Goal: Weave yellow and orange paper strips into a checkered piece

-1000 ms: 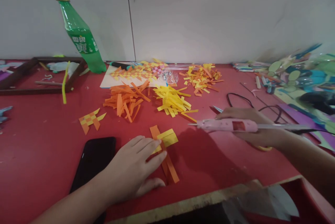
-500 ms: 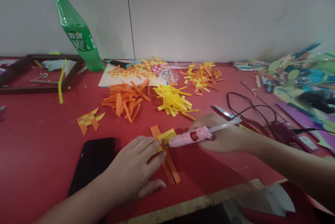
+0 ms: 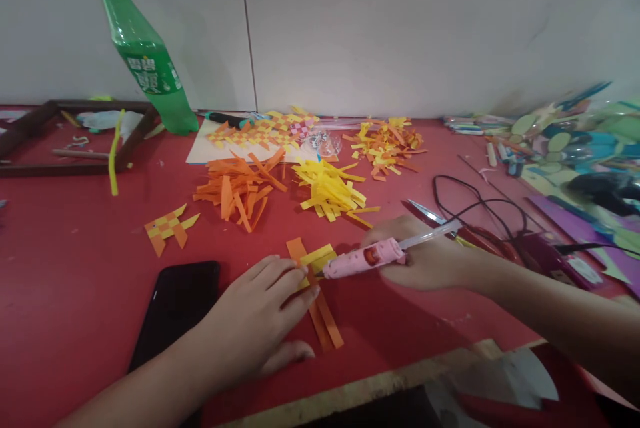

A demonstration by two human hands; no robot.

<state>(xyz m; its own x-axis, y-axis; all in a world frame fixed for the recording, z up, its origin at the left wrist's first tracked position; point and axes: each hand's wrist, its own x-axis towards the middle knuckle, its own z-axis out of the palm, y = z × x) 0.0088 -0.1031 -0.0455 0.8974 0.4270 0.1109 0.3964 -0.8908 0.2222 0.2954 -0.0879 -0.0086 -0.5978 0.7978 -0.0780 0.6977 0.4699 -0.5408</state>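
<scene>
In the head view, my right hand [image 3: 420, 258] is closed round a pink hot glue gun [image 3: 361, 259], a clear glue stick poking out of its back end. Its nozzle touches or hovers just over crossed paper strips; which, I cannot tell. These are orange strips [image 3: 320, 311] lying lengthwise, with yellow strips [image 3: 320, 256] across them. My left hand [image 3: 273, 301] rests with its fingers stretched out, the fingertips pressing on the crossing's left side and hiding part of it. Left of it lies a finished-looking woven paper fish [image 3: 170, 228] in orange and yellow.
Piles of orange strips [image 3: 233, 191] and yellow strips [image 3: 330, 188] lie ahead, with paper scraps [image 3: 387, 145] behind. A phone [image 3: 175, 308] is beside my left forearm. Scissors [image 3: 430, 213] and a black cord [image 3: 480, 198] lie by my right wrist. A green bottle [image 3: 150, 75] stands at back left.
</scene>
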